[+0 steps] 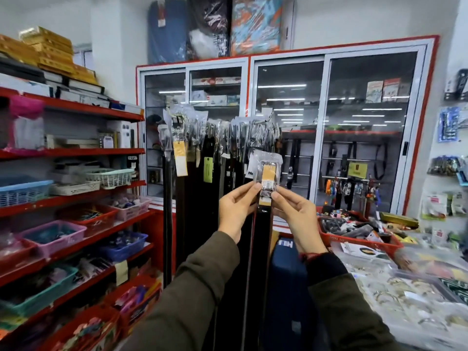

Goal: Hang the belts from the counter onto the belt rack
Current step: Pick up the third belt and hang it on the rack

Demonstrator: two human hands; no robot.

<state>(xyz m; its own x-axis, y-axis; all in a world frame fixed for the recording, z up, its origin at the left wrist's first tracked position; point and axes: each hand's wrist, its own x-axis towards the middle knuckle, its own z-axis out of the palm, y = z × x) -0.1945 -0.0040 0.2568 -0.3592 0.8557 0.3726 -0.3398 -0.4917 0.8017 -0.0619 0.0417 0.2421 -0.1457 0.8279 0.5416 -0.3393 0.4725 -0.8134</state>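
Mid-frame, left hand point(235, 206) and right hand point(295, 214) fingers pinch one belt point(262, 239) at its bagged buckle, below the crowded belt rack point(222, 127); slippery wrap could slide free, dropping it.

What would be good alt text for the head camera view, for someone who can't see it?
Both hands, left hand and right hand, pinch the plastic-wrapped buckle end of a dark belt held up before a belt rack crowded with hanging belts. Red shelves of baskets stand left; a cluttered counter lies right.
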